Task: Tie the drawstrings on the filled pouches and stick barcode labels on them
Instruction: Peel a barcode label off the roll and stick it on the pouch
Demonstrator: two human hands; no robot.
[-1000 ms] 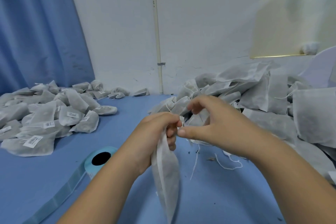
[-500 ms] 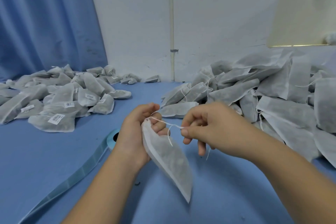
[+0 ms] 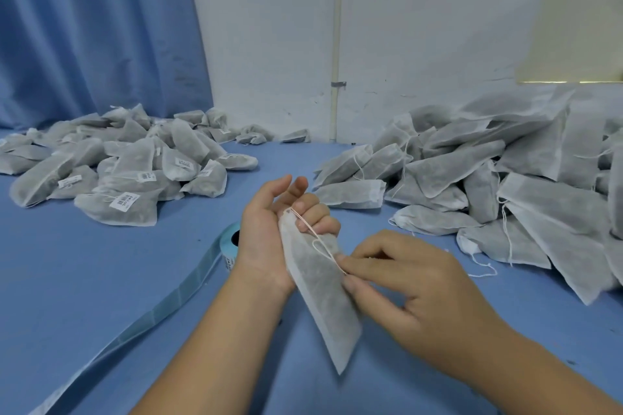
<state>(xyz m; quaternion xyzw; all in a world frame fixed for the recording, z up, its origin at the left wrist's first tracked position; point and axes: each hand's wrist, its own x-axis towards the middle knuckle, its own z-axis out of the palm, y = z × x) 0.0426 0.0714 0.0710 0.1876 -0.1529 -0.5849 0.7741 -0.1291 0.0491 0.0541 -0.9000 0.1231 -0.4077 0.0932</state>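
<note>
A filled white fabric pouch [image 3: 320, 293] hangs slanting down from my left hand [image 3: 269, 229], whose lower fingers curl round its gathered neck while thumb and forefinger stand straighter. Its thin white drawstring [image 3: 318, 242] runs from the neck in a loop down to my right hand [image 3: 401, 283], which pinches the string's end against the pouch's side. A blue roll of barcode labels [image 3: 229, 242] lies on the table just left of my left wrist, partly hidden by it, with its backing strip [image 3: 161, 310] trailing toward the lower left.
A heap of labelled pouches [image 3: 128, 172] lies at the left on the blue table [image 3: 84, 273]. A larger heap of unlabelled pouches [image 3: 488, 178] with loose strings fills the right. A blue curtain [image 3: 94, 27] and white wall stand behind.
My right hand has dropped from level with the pouch neck to lower beside the pouch, drawing the string down. The left forefinger and thumb have straightened. The camera has tilted down.
</note>
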